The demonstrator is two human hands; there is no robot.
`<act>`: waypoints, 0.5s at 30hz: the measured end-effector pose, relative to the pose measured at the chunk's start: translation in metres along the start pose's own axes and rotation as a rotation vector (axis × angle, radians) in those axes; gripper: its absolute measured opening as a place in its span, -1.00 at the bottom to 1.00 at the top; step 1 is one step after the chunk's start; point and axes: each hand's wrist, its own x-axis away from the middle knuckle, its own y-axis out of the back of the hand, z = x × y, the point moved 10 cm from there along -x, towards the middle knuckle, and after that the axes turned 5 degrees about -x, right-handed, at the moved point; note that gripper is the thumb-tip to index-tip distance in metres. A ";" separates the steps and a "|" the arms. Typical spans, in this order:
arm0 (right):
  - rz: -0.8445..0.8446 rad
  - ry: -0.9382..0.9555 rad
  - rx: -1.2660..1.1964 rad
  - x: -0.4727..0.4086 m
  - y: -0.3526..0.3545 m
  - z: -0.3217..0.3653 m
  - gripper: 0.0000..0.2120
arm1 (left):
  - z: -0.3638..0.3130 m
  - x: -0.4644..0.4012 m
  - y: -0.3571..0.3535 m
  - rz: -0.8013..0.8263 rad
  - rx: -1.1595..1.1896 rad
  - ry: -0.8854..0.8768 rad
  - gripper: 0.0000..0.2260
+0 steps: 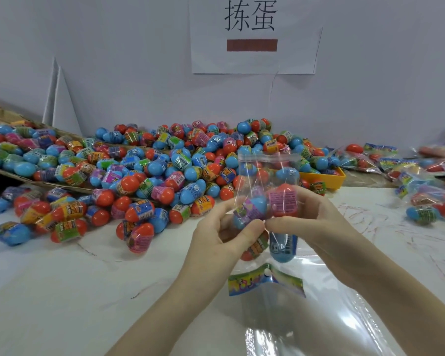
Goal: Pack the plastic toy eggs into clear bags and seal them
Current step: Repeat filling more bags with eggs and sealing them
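Taped to the wall, a white sign (254,34) reads 拣蛋 above a red bar. Below it, both hands hold a clear bag (267,176) over the white table (88,291). The left hand (216,242) pinches the bag's side, and the right hand (316,217) curls round the eggs inside (283,201). The egg labels are too blurred to read. A large heap of loose eggs (152,170) lies behind; filled bags (421,181), perhaps sealed, run off the right edge.
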 end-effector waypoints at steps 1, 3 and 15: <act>0.006 0.005 0.007 0.000 0.000 0.001 -0.66 | 0.000 0.000 0.000 -0.006 -0.003 -0.001 -0.71; 0.011 0.012 0.028 0.000 -0.001 0.004 -0.59 | 0.002 0.001 0.000 -0.019 -0.003 0.012 -0.74; -0.099 0.039 0.057 0.002 0.002 0.008 -0.90 | 0.023 -0.003 -0.010 0.018 0.098 0.214 -0.86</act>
